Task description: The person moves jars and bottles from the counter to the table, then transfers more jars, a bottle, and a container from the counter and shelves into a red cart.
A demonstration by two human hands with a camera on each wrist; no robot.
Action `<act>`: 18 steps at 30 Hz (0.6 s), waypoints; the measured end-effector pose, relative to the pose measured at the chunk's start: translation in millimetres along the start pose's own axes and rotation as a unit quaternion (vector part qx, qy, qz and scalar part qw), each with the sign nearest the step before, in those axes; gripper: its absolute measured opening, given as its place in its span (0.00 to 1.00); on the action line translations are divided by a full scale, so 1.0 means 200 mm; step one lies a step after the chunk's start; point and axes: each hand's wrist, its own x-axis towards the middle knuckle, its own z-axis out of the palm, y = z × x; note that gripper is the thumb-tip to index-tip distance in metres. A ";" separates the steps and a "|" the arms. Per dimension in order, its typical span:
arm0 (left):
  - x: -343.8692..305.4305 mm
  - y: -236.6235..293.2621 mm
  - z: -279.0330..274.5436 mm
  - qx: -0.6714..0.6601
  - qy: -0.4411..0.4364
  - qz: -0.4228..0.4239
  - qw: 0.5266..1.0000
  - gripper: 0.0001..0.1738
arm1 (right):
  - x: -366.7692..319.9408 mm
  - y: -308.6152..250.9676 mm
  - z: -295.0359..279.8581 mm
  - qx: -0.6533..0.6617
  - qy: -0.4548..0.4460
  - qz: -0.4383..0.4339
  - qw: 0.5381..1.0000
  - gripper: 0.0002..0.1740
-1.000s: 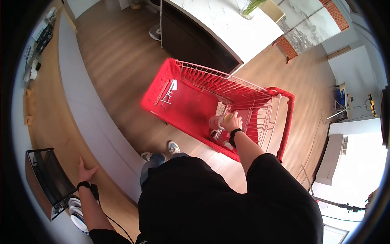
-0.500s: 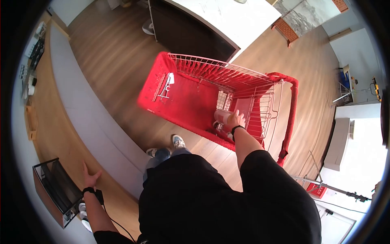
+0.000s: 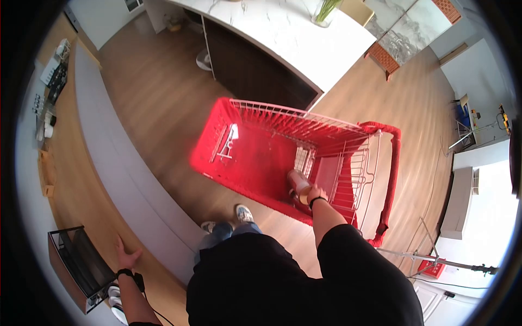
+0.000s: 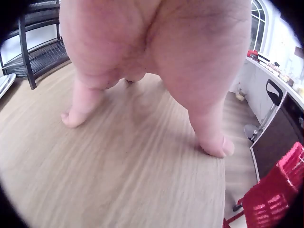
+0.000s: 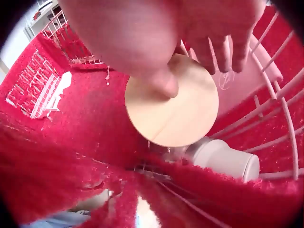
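Note:
In the head view, my right hand [image 3: 317,194] holds a clear jar [image 3: 298,179] by its lidded end, low inside the red cart [image 3: 255,157]. The right wrist view has the thumb of my right hand [image 5: 161,33] lying on the round pale wooden lid [image 5: 175,114], with the other fingers at its far edge. A whitish translucent container [image 5: 228,159] lies beside the jar. My left hand [image 3: 128,256] rests on the wooden counter [image 3: 100,190]; in the left wrist view the fingertips of this hand [image 4: 152,52] touch the wood, spread apart.
A black mesh rack [image 3: 81,266] and white dishes [image 3: 115,304] are beside my left hand. Beyond the cart stands a marble-topped island [image 3: 272,32] with a glass vase [image 3: 322,16]. A metal stand [image 3: 435,261] is at the lower right.
My right hand and the jar have moved towards the cart's near side, and the jar's lidded end now points more towards me. My left hand stays on the counter. The head view has shifted slightly.

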 end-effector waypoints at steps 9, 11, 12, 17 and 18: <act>0.05 -0.03 0.04 0.066 0.022 -0.022 0.997 0.83 | -0.33 -0.19 -0.19 -0.342 0.008 -0.429 0.836 0.21; 0.05 -0.03 0.04 0.092 0.020 -0.046 0.994 0.84 | -0.47 -0.24 -0.22 -0.192 -0.047 -0.469 0.861 0.21; 0.03 0.00 0.04 0.084 0.011 -0.048 0.995 0.86 | -0.50 -0.29 -0.22 -0.187 -0.097 -0.457 0.864 0.23; 0.04 -0.02 0.05 0.078 0.008 -0.040 0.996 0.89 | -0.60 -0.39 -0.23 -0.179 -0.131 -0.422 0.879 0.37; 0.08 -0.05 0.07 0.085 0.013 -0.041 0.995 0.90 | -0.62 -0.40 -0.21 -0.177 -0.113 -0.430 0.878 0.34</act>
